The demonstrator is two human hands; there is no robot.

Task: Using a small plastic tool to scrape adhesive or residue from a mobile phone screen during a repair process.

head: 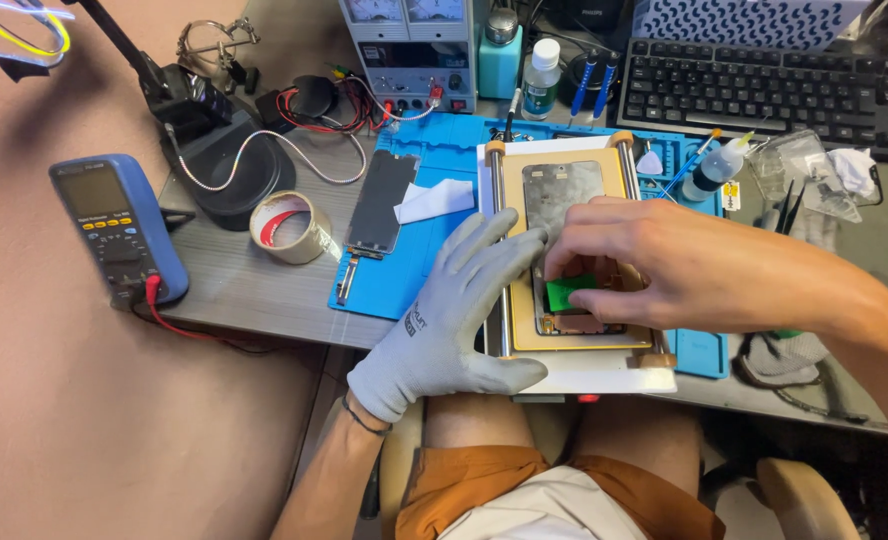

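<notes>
Two hands are seen from the head camera at a phone-repair bench. The left hand (442,320), in a grey glove, is laid flat and open against the left rail of a heated plate (524,300), its fingers spread and nothing grasped. The right hand (664,265), bare, is reached across from the right, and a green pick (566,292) is pinched between thumb and fingertips. The pick is pressed at the middle of a phone body (562,195), which is lying face down in the tan frame of the plate, between two metal rails.

The phone body is judged thin, stiff and fragile, likely to crack if bent, and best taken by its long edges. The pick looks light, thin and a little slippery, so a firm pinch near its broad end is judged safest.

Little open room is left around the plate. A detached screen (379,205) with a trailing flex is lying on the blue mat (444,265) just to the left, beside a white wipe (434,200). A tape roll (289,228) and a multimeter (114,230) are set further left, well apart. A squeeze bottle (716,168) and tweezers (789,208) are lying near the right side, with a keyboard (774,85) behind. The near edge of the plate is overhanging the desk front, above the person's knees.
</notes>
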